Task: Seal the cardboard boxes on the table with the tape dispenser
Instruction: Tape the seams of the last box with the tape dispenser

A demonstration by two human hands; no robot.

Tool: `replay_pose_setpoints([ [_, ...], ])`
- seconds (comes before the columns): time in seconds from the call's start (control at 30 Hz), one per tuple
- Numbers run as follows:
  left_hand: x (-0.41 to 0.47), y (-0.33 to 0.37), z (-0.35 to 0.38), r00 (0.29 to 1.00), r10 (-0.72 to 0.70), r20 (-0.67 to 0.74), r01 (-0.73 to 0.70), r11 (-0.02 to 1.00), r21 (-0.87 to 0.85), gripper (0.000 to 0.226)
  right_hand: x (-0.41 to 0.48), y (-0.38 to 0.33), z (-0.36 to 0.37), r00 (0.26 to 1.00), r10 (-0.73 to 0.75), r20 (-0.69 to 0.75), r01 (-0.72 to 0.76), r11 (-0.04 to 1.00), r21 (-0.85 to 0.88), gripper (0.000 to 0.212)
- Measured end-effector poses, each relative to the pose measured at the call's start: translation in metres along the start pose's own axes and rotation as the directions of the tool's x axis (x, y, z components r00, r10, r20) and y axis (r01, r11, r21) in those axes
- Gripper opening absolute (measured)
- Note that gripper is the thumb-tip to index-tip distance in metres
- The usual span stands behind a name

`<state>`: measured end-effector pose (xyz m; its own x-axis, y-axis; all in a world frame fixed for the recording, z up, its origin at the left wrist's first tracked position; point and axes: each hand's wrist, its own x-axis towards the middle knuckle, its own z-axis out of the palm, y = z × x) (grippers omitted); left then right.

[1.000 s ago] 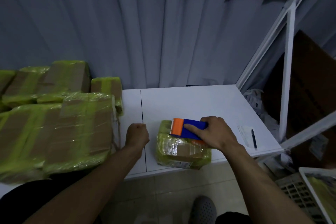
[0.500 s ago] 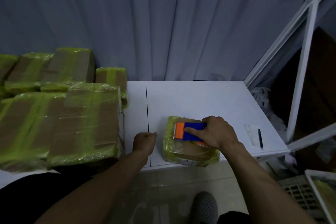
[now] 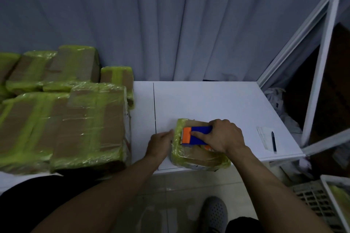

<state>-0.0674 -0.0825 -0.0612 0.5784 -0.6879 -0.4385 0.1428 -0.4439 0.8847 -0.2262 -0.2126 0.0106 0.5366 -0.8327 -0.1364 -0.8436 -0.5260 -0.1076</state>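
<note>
A small cardboard box (image 3: 197,157) wrapped in yellow-green tape lies at the front edge of the white table (image 3: 208,104). On top of it sits the blue and orange tape dispenser (image 3: 195,135), which my right hand (image 3: 221,135) grips, index finger stretched along its side. My left hand (image 3: 160,143) rests against the box's left side with straight fingers touching it.
Several larger taped cardboard boxes (image 3: 62,125) are stacked on the table's left half. A pen (image 3: 273,141) on a paper slip lies near the right edge. White shelf posts (image 3: 318,73) stand to the right; a crate (image 3: 318,202) sits on the floor.
My left hand, a loose fist on the table before, has moved right and opened against the box's side. The view has tilted down slightly.
</note>
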Motion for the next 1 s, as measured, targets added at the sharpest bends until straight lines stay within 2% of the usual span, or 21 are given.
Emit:
replay_pose_setpoints([
  [0.07, -0.006, -0.003, 0.002, 0.992, 0.016, 0.124, -0.021, 0.999, 0.044, 0.032, 0.000, 0.001, 0.000, 1.000, 0.007, 0.002, -0.007, 1.000, 0.002, 0.071],
  [0.17, -0.012, -0.005, 0.000, 0.968, 0.114, 0.225, -0.153, 0.974, 0.165, 0.027, -0.004, -0.002, 0.000, 0.998, -0.007, -0.057, 0.009, 0.999, 0.033, 0.069],
  [0.27, -0.007, -0.004, 0.000, 0.956, 0.133, 0.261, -0.190, 0.959, 0.210, 0.040, -0.010, -0.006, -0.004, 0.991, -0.015, -0.135, 0.038, 0.985, 0.170, 0.050],
  [0.33, -0.008, -0.002, -0.001, 0.938, 0.134, 0.320, -0.207, 0.956, 0.208, 0.051, -0.013, 0.000, -0.006, 0.993, -0.028, -0.113, 0.060, 0.955, 0.291, 0.037],
  [0.4, -0.002, -0.001, -0.003, 0.906, 0.149, 0.396, -0.234, 0.957, 0.175, 0.055, -0.016, 0.012, -0.007, 0.998, -0.027, -0.052, 0.046, 0.906, 0.420, 0.040],
  [0.47, 0.004, 0.008, -0.009, 0.863, 0.142, 0.485, -0.334, 0.881, 0.335, 0.062, -0.019, 0.026, -0.007, 1.000, 0.020, -0.021, -0.007, 0.860, 0.510, 0.050],
  [0.53, 0.015, 0.014, -0.017, 0.820, 0.084, 0.566, -0.422, 0.756, 0.500, 0.088, -0.022, 0.032, -0.006, 0.998, 0.069, 0.000, -0.056, 0.809, 0.585, 0.054],
  [0.6, 0.020, 0.020, -0.017, 0.793, 0.065, 0.606, -0.484, 0.673, 0.560, 0.107, -0.024, 0.035, -0.003, 0.996, 0.087, 0.005, -0.071, 0.773, 0.631, 0.055],
  [0.67, 0.022, 0.023, -0.016, 0.796, 0.100, 0.596, -0.509, 0.643, 0.572, 0.115, -0.025, 0.032, -0.001, 0.996, 0.084, 0.024, -0.078, 0.738, 0.671, 0.052],
  [0.8, 0.025, 0.019, -0.010, 0.797, 0.086, 0.597, -0.508, 0.631, 0.587, 0.112, -0.027, 0.035, 0.002, 0.996, 0.077, 0.050, -0.089, 0.687, 0.721, 0.038],
  [0.87, 0.029, 0.016, -0.011, 0.798, 0.074, 0.598, -0.536, 0.539, 0.649, 0.106, -0.026, 0.038, 0.002, 0.996, 0.066, 0.053, -0.084, 0.687, 0.722, 0.035],
  [0.93, 0.033, 0.015, -0.016, 0.835, 0.052, 0.548, -0.519, 0.409, 0.751, 0.104, -0.024, 0.037, 0.001, 0.997, 0.061, 0.053, -0.081, 0.700, 0.710, 0.037],
  [1.0, 0.034, 0.017, -0.019, 0.858, 0.040, 0.511, -0.494, 0.335, 0.802, 0.105, -0.022, 0.038, -0.001, 0.996, 0.074, 0.049, -0.086, 0.705, 0.704, 0.042],
])
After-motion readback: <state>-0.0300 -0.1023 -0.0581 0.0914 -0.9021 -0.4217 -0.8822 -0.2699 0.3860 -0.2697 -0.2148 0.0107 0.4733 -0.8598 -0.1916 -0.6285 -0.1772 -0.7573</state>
